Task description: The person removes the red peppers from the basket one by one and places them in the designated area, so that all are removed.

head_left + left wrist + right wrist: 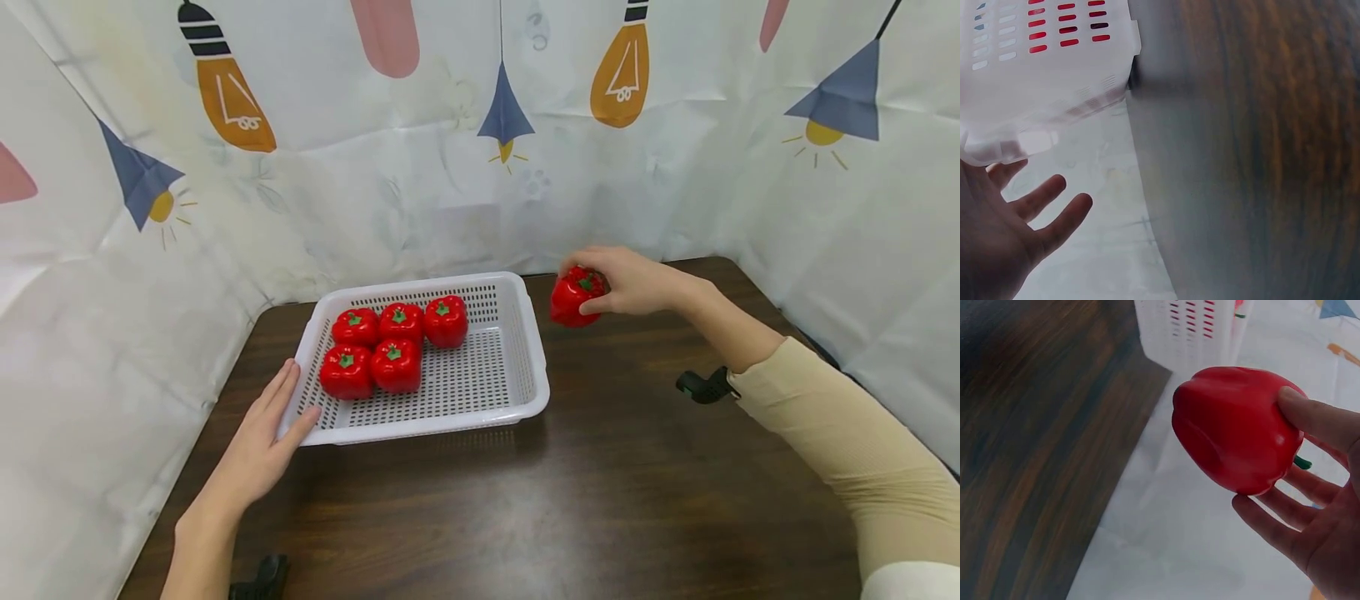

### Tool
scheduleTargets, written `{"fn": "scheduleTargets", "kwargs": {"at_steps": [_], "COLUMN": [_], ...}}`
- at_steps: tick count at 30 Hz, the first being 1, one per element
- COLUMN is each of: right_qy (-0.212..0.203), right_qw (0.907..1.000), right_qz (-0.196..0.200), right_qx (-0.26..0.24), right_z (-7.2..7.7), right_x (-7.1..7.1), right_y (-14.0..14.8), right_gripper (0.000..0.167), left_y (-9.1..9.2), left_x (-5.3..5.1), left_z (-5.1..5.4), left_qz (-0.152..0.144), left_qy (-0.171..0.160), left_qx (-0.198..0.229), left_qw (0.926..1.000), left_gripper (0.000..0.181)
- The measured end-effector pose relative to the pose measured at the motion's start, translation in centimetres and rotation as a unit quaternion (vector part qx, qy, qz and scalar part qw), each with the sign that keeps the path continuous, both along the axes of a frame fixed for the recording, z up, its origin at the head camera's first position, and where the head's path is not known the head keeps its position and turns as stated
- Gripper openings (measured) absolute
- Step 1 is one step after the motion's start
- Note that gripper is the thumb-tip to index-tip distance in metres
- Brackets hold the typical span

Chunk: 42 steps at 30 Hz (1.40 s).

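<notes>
My right hand (626,279) holds a red bell pepper (572,300) by its stem end, to the right of a white plastic basket (531,367). In the right wrist view the thumb and fingers grip the pepper (1229,431) from both sides, its green stem facing the palm. Several more red bell peppers (397,365) sit together in the left and middle of the basket, stems up. My left hand (262,442) rests against the basket's left rim with fingers extended. The left wrist view shows its fingers spread beside the basket wall (1041,69).
The basket stands on a dark wooden table (600,483), towards its back edge. Behind and at both sides hangs a white cloth (360,208) printed with lamps and bulbs. Black wrist mounts (703,387) are worn at both wrists.
</notes>
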State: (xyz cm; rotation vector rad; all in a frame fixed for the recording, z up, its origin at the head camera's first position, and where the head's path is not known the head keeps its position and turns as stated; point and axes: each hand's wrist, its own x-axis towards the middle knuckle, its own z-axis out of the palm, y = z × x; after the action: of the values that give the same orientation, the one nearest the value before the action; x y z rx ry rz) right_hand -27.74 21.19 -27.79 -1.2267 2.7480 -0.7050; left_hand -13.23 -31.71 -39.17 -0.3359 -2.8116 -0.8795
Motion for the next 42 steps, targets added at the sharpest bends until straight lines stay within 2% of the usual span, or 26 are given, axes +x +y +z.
{"fn": "scheduleTargets", "kwargs": {"at_steps": [8,18,23,33,42], "right_qy": [-0.025,-0.079,-0.09,-0.108,-0.118], "right_qw": [0.9994,0.9962,0.9951,0.993,0.9921], "right_qz": [-0.011,-0.025,-0.025,-0.02,-0.023], "right_qx": [0.02,0.024,0.032,0.044,0.038], "right_z": [-2.0,-4.1,-5.2,-6.1,-6.4], "right_x": [-1.4,-2.8,-3.7,-4.7,-4.9], "right_y": [0.3,0.0,-0.5,-1.8,-2.5], "right_gripper": [0.045,0.045,0.045,0.045,0.045], "left_y": [-0.1,-0.1,-0.2,-0.5,-0.6], "left_x": [-0.1,0.2,0.4,0.9,1.4], "left_z": [-0.1,0.0,-0.1,-0.3,-0.4], "left_qz": [-0.007,-0.012,-0.014,-0.012,-0.007], "left_qy": [0.007,0.018,0.022,0.028,0.032], "left_qx": [0.004,0.012,0.009,0.006,0.008], "left_qw": [0.9999,0.9997,0.9996,0.9995,0.9994], "left_gripper": [0.077,0.076,0.073,0.073,0.074]}}
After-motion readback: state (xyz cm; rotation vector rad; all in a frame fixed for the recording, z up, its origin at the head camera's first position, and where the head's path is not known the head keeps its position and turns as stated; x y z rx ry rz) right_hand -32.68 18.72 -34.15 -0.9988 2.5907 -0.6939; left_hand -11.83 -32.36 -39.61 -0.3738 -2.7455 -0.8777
